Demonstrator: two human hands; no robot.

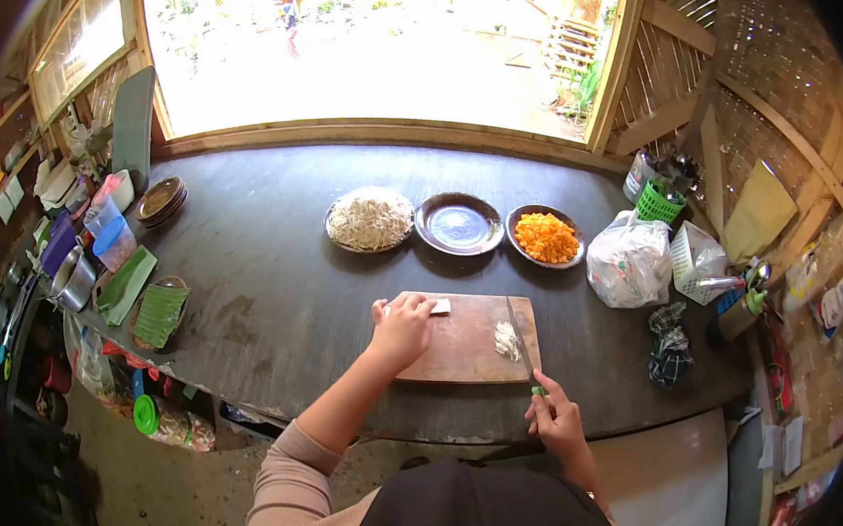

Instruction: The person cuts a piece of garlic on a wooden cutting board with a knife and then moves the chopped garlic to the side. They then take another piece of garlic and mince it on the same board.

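Note:
My left hand [406, 325] presses down on a white block of food [441, 307] at the far left part of the wooden cutting board [448, 359]; the fingers cover most of it, and I cannot tell its kind. A knife [522, 344] with a green handle is gripped in my right hand [556, 418]. Its blade points away from me along the board's right side. Left of the blade lies a small heap of thin white shreds [507, 341].
Behind the board stand a plate of pale bean sprouts [370, 220], a dark-rimmed plate [459, 224] and a plate of diced orange vegetable [546, 238]. A white plastic bag [629, 260] and a dark cloth [669, 345] lie to the right. Banana leaves [161, 313] are at the left edge.

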